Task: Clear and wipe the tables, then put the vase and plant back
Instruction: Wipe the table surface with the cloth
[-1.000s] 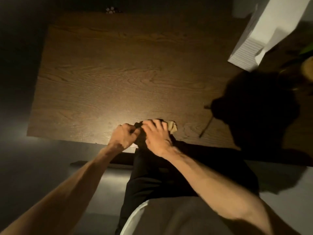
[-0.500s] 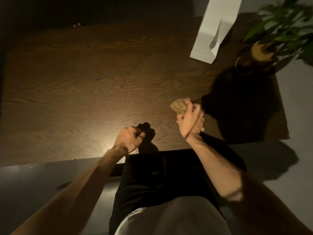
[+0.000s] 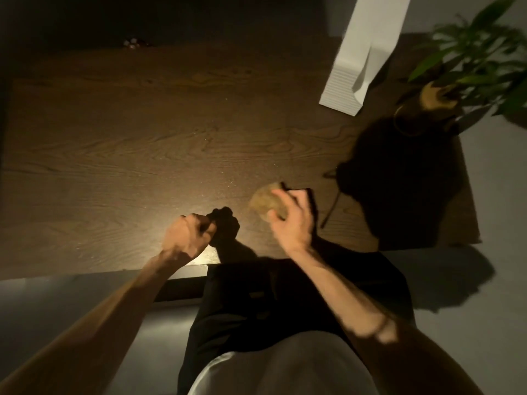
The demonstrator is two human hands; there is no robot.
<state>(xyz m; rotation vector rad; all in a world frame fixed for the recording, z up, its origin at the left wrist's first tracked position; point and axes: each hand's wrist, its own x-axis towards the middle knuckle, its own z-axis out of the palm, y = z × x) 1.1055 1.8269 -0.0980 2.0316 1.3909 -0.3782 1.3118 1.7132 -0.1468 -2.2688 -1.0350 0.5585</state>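
Mid-clean at a dark wood-grain counter (image 3: 142, 143), lit low from the near edge. Right hand (image 3: 291, 220) raised just above the surface, grip curled round a wadded tan cloth (image 3: 266, 202); something dark behind the fingers, too blurred to name. Left hand (image 3: 188, 238) hovering over the near edge, grip closed into a fist, with nothing visible inside it. Broad middle of the surface bare of objects, though pale specks catching the light there suggest wiping not finished. At the far right end, a leafy green plant in a dark round pot (image 3: 467, 69), seemingly on the counter, beside a white ribbed paper bag (image 3: 356, 69) standing on it. No vase identifiable in view. By appearances: clearing largely done here, wiping under way, white bag yet to shift, vase yet to return; plant's final placement impossible to confirm.
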